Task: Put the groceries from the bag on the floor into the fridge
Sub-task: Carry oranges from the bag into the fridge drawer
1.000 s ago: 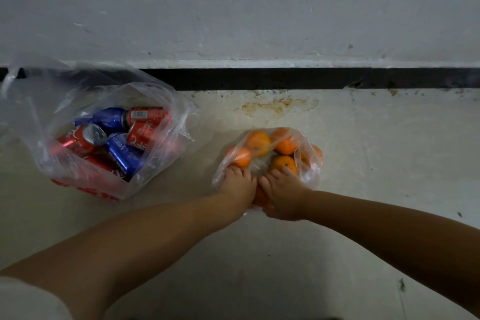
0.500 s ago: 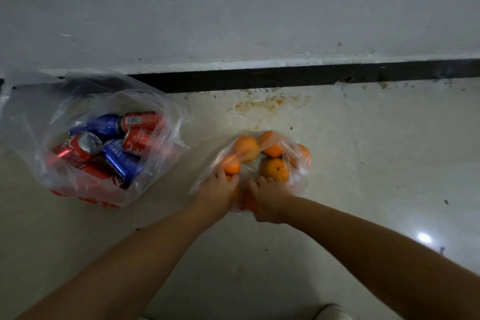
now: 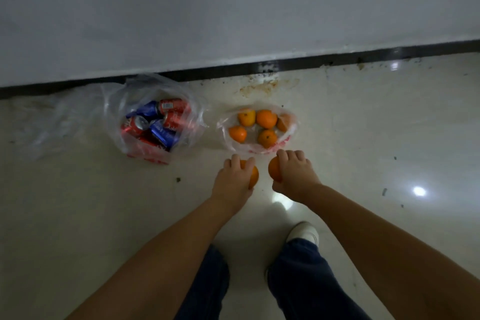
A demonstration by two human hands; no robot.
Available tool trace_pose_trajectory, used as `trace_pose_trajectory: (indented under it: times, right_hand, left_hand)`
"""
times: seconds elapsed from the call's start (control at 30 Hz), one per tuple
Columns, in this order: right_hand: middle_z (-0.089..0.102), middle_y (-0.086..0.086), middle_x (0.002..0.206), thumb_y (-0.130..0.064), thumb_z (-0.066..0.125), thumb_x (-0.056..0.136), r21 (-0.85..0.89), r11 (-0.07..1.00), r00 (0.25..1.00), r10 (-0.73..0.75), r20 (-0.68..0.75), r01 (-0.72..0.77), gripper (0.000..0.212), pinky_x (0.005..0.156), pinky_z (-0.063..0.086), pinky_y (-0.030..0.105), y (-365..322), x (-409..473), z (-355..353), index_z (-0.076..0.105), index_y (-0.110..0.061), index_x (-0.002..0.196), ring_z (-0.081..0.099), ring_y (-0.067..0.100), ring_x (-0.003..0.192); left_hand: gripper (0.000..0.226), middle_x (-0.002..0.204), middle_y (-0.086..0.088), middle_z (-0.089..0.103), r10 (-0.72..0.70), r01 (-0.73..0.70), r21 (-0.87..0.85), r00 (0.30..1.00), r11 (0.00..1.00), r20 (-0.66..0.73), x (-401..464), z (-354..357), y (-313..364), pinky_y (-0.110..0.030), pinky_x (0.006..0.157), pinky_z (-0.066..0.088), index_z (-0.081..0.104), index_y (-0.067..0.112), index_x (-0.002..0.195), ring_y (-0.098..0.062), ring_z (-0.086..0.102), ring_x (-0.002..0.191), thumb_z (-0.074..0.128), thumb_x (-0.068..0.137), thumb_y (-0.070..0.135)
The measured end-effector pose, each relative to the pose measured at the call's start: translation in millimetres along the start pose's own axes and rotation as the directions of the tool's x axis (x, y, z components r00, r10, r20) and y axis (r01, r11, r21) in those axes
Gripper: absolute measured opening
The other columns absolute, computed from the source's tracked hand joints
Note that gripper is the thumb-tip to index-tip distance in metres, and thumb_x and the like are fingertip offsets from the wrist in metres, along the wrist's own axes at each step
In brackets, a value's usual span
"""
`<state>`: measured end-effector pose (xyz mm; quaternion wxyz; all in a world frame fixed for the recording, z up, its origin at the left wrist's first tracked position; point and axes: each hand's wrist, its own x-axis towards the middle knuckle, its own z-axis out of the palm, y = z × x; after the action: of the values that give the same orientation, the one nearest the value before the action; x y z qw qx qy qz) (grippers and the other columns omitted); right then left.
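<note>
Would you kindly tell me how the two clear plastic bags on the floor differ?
The clear plastic bag of cans holds red and blue drink cans, piled; the clear plastic bag of oranges holds five oranges, lying side by side. The can bag stands taller and sits further left. Both are open-topped, on the pale floor.

A: The floor (image 3: pixel 363 138) is pale, glossy tile, with bright light reflections (image 3: pixel 419 191) on its right side.
B: A black baseboard (image 3: pixel 337 61) runs beneath the grey-white wall (image 3: pixel 233 8), with a rusty stain (image 3: pixel 259 87) just below it.
</note>
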<state>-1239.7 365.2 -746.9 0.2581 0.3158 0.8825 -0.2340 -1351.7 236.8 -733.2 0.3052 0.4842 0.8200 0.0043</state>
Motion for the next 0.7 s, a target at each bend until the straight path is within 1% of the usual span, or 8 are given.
trace_pose_trajectory:
  times: [0.07, 0.17, 0.27, 0.4, 0.5, 0.57, 0.63, 0.7]
  right_hand:
    - [0.045, 0.009, 0.133, -0.038, 0.066, 0.076, -0.009, 1.000, 1.000, -0.001, -0.013, 0.001, 0.073, 0.097, 0.039, 0.038, -11, -38, -40, 0.032, -0.015, 0.137, 0.040, 0.031, 0.119]
    - [0.041, 0.008, 0.135, -0.039, 0.063, 0.080, 0.020, 1.000, 0.998, -0.018, -0.057, 0.020, 0.071, 0.096, 0.041, 0.038, -25, -100, -103, 0.030, -0.021, 0.140, 0.040, 0.031, 0.120]
    - [0.036, 0.007, 0.138, -0.038, 0.060, 0.084, 0.087, 0.996, 0.993, -0.023, -0.116, 0.033, 0.067, 0.094, 0.044, 0.036, -35, -158, -162, 0.028, -0.026, 0.142, 0.038, 0.030, 0.122]
    - [0.031, 0.006, 0.142, -0.039, 0.058, 0.085, 0.083, 0.997, 0.965, 0.020, -0.261, 0.001, 0.067, 0.092, 0.048, 0.034, -38, -224, -224, 0.027, -0.031, 0.144, 0.034, 0.028, 0.127]
    - [0.031, 0.007, 0.142, -0.041, 0.057, 0.085, 0.087, 0.991, 0.913, 0.127, -0.387, -0.101, 0.064, 0.089, 0.049, 0.032, -43, -277, -259, 0.029, -0.032, 0.142, 0.033, 0.028, 0.128]
    - [0.031, 0.008, 0.143, -0.041, 0.058, 0.085, 0.129, 0.973, 0.861, 0.230, -0.453, -0.192, 0.064, 0.089, 0.048, 0.033, -46, -318, -275, 0.030, -0.032, 0.142, 0.034, 0.029, 0.128]
    - [0.032, 0.010, 0.143, -0.040, 0.058, 0.085, 0.158, 0.952, 0.809, 0.306, -0.501, -0.262, 0.063, 0.088, 0.048, 0.034, -46, -363, -287, 0.031, -0.031, 0.142, 0.034, 0.030, 0.128]
    - [0.033, 0.012, 0.142, -0.037, 0.061, 0.084, 0.184, 0.928, 0.758, 0.370, -0.536, -0.323, 0.065, 0.087, 0.049, 0.036, -44, -413, -290, 0.033, -0.029, 0.141, 0.036, 0.032, 0.127]
  left_hand:
    - [0.065, 0.132, -0.015, 0.038, 0.030, -0.031, 0.042, 0.999, 0.999, 0.012, -23, -46, 19, -0.032, 0.089, 0.044, 0.030, 0.019, 0.141, -0.028, 0.044, 0.114, 0.064, 0.086, 0.029]
    - [0.065, 0.138, -0.015, 0.032, 0.044, -0.045, 0.043, 0.999, 0.998, 0.014, -56, -120, 51, -0.036, 0.092, 0.044, 0.029, 0.021, 0.140, -0.031, 0.041, 0.120, 0.064, 0.086, 0.029]
    - [0.064, 0.135, -0.013, 0.033, 0.083, -0.081, 0.054, 0.996, 0.995, -0.039, -85, -190, 85, -0.036, 0.092, 0.043, 0.029, 0.023, 0.138, -0.031, 0.041, 0.121, 0.065, 0.085, 0.032]
    - [0.064, 0.135, -0.009, 0.033, 0.223, -0.216, 0.084, 0.971, 0.973, -0.090, -115, -255, 125, -0.037, 0.094, 0.044, 0.028, 0.028, 0.137, -0.029, 0.040, 0.122, 0.064, 0.085, 0.036]
    - [0.062, 0.137, -0.009, 0.031, 0.373, -0.358, 0.158, 0.925, 0.920, -0.078, -137, -292, 155, -0.037, 0.095, 0.046, 0.027, 0.028, 0.139, -0.029, 0.040, 0.123, 0.059, 0.088, 0.042]
    - [0.063, 0.139, -0.010, 0.029, 0.463, -0.446, 0.212, 0.886, 0.869, -0.033, -156, -315, 183, -0.037, 0.097, 0.045, 0.024, 0.026, 0.141, -0.028, 0.038, 0.124, 0.059, 0.089, 0.039]
    - [0.065, 0.138, -0.009, 0.029, 0.551, -0.533, 0.256, 0.835, 0.807, 0.002, -177, -334, 216, -0.035, 0.098, 0.044, 0.023, 0.025, 0.141, -0.026, 0.038, 0.124, 0.059, 0.089, 0.036]
    - [0.065, 0.138, -0.008, 0.029, 0.644, -0.628, 0.286, 0.763, 0.724, 0.044, -198, -345, 253, -0.035, 0.099, 0.043, 0.023, 0.025, 0.142, -0.026, 0.037, 0.125, 0.060, 0.089, 0.035]
